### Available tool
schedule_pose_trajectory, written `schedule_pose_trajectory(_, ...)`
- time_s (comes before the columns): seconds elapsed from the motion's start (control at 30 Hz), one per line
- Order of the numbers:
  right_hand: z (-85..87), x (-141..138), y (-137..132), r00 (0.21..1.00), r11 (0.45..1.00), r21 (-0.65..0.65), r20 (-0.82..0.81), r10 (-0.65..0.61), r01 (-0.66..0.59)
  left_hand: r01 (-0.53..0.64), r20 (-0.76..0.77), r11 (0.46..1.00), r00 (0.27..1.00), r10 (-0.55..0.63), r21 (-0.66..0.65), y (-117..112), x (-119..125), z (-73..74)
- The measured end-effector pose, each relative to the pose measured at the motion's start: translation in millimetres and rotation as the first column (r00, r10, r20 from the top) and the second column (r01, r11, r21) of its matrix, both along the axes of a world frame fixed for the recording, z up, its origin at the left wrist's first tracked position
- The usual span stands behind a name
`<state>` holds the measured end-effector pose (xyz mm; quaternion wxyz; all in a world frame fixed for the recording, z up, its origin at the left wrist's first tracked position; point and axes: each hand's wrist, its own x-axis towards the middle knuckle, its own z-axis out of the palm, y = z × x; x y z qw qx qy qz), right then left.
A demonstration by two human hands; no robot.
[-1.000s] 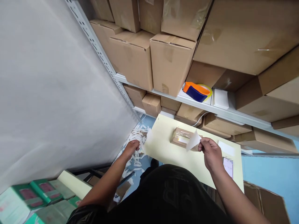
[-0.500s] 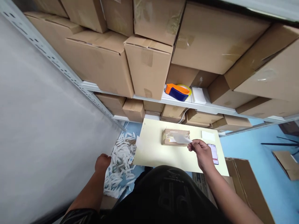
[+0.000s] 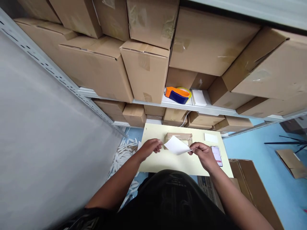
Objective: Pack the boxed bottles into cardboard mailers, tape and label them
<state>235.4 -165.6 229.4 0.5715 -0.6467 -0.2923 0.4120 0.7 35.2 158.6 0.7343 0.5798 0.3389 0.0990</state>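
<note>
My right hand (image 3: 202,155) pinches the right corner of a small white paper sheet (image 3: 177,146), a label by its look. The sheet hangs tilted over a small taped cardboard box (image 3: 183,136) and covers part of it. My left hand (image 3: 151,148) is just left of the sheet, its fingers loosely bent and apart, with a small gap to the paper. To the right of my right hand a phone (image 3: 216,156) lies face up on the pale yellow table (image 3: 155,164). Behind the phone rests a white stack of paper (image 3: 210,137).
An orange and blue tape dispenser (image 3: 177,95) and a white stack (image 3: 199,97) sit on the shelf (image 3: 153,102) ahead. Large cardboard boxes (image 3: 145,72) fill the shelves. Crumpled white strips (image 3: 122,156) litter the floor at left; an opened carton (image 3: 254,188) stands at right.
My left hand has come from above the floor litter to the table, beside the sheet's left edge. The sheet has turned, showing more of its white face. My right hand keeps its pinch.
</note>
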Motion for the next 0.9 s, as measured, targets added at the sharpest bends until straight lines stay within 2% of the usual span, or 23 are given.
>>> schedule_pose_trajectory(0.03,1.2,2.0,1.5,0.999,0.999,0.005,-0.001,0.032,-0.032,0.038,0.049,0.998,0.998,-0.036,-0.054,-6.8,14.9,10.4)
schedule_pose_trajectory(0.1,1.3,7.0,3.6,0.998,0.998,0.011,-0.008,0.066,-0.066,0.038,0.086,0.996,0.996,-0.032,-0.077,-17.4,36.8,25.9)
schedule_pose_trajectory(0.17,-2.1,12.5,4.0,0.999,0.999,0.027,-0.039,0.032,-0.031,-0.036,0.084,0.998,0.996,0.041,-0.057,-25.0,50.1,34.0)
schedule_pose_trajectory(0.23,-8.4,17.6,2.7,0.992,0.997,0.041,-0.108,-0.063,0.067,-0.137,0.078,0.990,0.987,0.139,-0.033,-30.9,57.9,35.7)
schedule_pose_trajectory(0.33,-20.7,22.6,-1.3,0.962,0.984,-0.018,-0.211,-0.175,0.175,-0.243,0.071,0.970,0.968,0.242,-0.003,-39.3,65.9,29.2)
schedule_pose_trajectory(0.5,-44.2,30.4,-6.2,0.966,0.980,-0.177,-0.223,-0.129,0.090,-0.267,0.049,0.963,0.963,0.266,0.020,-54.5,78.7,7.6)
schedule_pose_trajectory(0.6,-60.6,41.1,-4.6,0.988,0.972,-0.216,-0.104,-0.112,0.088,-0.247,-0.018,0.967,0.968,0.249,0.066,-60.2,87.2,-6.7)
schedule_pose_trajectory(0.67,-72.7,50.3,-1.0,0.994,0.963,-0.250,0.066,-0.083,0.097,-0.220,-0.118,0.957,0.962,0.245,0.191,-60.2,93.9,-15.6)
schedule_pose_trajectory(0.73,-85.0,59.3,4.9,0.963,0.952,-0.291,0.270,-0.017,0.098,-0.136,-0.231,0.909,0.942,0.241,0.395,-57.3,101.8,-24.0)
schedule_pose_trajectory(0.77,-91.0,63.3,8.6,0.931,0.944,-0.315,0.364,0.030,0.093,-0.071,-0.283,0.863,0.929,0.240,0.500,-55.2,106.2,-28.1)
schedule_pose_trajectory(0.83,-102.7,69.3,17.1,0.847,0.921,-0.379,0.515,0.133,0.086,0.074,-0.379,0.750,0.892,0.244,0.657,-50.7,115.3,-36.2)
schedule_pose_trajectory(0.9,-113.7,72.6,25.9,0.740,0.884,-0.458,0.626,0.245,0.095,0.225,-0.473,0.639,0.845,0.248,0.736,-46.9,124.0,-44.4)
